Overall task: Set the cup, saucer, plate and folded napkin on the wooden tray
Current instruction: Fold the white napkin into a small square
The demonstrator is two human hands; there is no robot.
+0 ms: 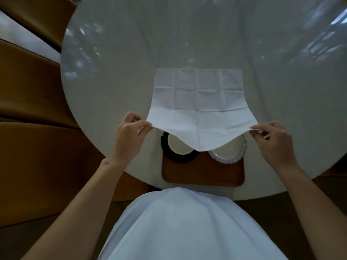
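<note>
A white creased napkin [199, 102] lies unfolded on the round table, its far half flat and its near edge lifted. My left hand [129, 136] pinches the near left corner and my right hand [272, 141] pinches the near right corner, so the edge sags between them. Under that sag sits the wooden tray [202, 171] at the table's near edge. On the tray's far left stands a white cup [178, 147] on a black saucer [180, 158]. A pale plate [229, 152] with a scalloped rim rests at the far right. The napkin hides the far parts of both.
The white round table [112, 91] carries a glossy clear cover with light reflections. Brown upholstered seats [33, 102] curve round its left side. My white clothing [184, 222] fills the bottom centre, just below the tray.
</note>
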